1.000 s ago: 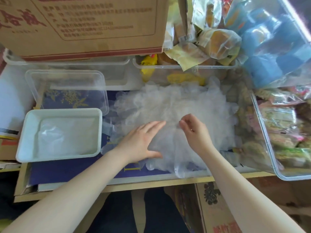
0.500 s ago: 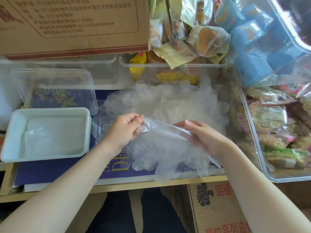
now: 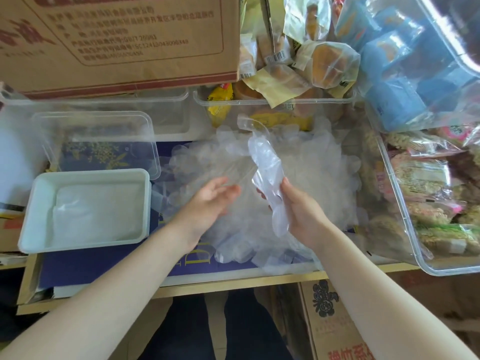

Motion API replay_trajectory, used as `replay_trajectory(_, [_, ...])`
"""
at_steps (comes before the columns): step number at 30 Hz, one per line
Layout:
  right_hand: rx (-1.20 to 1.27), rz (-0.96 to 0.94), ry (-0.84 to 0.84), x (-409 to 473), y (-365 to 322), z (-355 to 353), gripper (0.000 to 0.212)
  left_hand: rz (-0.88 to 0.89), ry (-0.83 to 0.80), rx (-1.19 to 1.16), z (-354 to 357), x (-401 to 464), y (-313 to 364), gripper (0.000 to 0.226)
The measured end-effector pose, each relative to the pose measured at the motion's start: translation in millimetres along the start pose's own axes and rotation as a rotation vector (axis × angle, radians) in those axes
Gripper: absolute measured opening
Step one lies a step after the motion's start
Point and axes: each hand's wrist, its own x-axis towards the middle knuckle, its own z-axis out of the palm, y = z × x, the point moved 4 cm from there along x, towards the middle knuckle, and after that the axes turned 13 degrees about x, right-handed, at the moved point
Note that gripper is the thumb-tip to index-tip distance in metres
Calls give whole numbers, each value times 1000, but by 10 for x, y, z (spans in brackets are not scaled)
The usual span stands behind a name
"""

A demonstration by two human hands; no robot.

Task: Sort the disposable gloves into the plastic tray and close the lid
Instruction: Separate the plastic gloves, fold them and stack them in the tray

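Gripping the lifted glove point(image 3: 265, 167) alone now, right hand point(image 3: 301, 211); left hand point(image 3: 207, 203) released (fingers relaxed).

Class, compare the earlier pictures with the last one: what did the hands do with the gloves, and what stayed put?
The right hand lifted one glove off the pile and now grips it upright. The left hand, flat on the pile at first, then pinching that glove, has let go and hovers open beside it. The white tray, holding gloves, and the clear lid behind it stayed put.
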Motion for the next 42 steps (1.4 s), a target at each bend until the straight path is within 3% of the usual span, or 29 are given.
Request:
replay_trajectory(2, [42,14,-38,-24,77,106,36,-18,-31,25,80,-17,-68,80])
replay_trajectory(6, [7,-23,-71,-36,230,266,40,79,23,-44,138,-91,-17,72])
replay_trajectory(11, [-27,-126,-26,-69,370,426,24,151,-14,-75,61,-138,-18,90])
replay_trajectory(14, [-85,-183,110,-55,426,429,12,137,104,36,12,-155,-34,44])
replay_trajectory(16, [-70,-169,89,-62,462,443,12,103,225,98,-58,-143,-66,10])
replay_trajectory(19, [14,-42,15,-77,544,425,15,156,280,85,-191,-135,-57,20])
replay_trajectory(22, [-130,-54,194,-51,481,275,14,304,311,418,-347,-158,72,21])
replay_trajectory(25, [-105,-368,331,-155,82,229,27,466,308,805,-455,-155,177,35])
replay_trajectory(27, [-312,-682,268,-292,-272,347,31,493,302,997,-534,-135,222,41])
replay_trajectory(29, [-663,-875,70,-372,-478,566,44,456,193,1068,-576,-98,254,29])
replay_trajectory(31, [-978,-824,-181,-337,-463,779,55,437,39,1038,-562,-80,288,16])
replay_trajectory(33, [-1067,-661,-345,-256,-362,893,41,446,5,978,-546,-108,360,5])
replay_trajectory(35, [-985,-574,-351,-187,-270,916,12,434,54,940,-558,-151,425,12])
replay_trajectory(36, [-895,-530,-323,-149,-240,891,8,417,98,937,-577,-173,449,20])
replay_trajectory(39, [-591,-451,-281,-98,-215,816,23,356,229,864,-669,-231,421,44])
replay_trajectory(42, [-395,-465,-248,-101,-263,775,21,255,234,580,-747,-228,214,46])
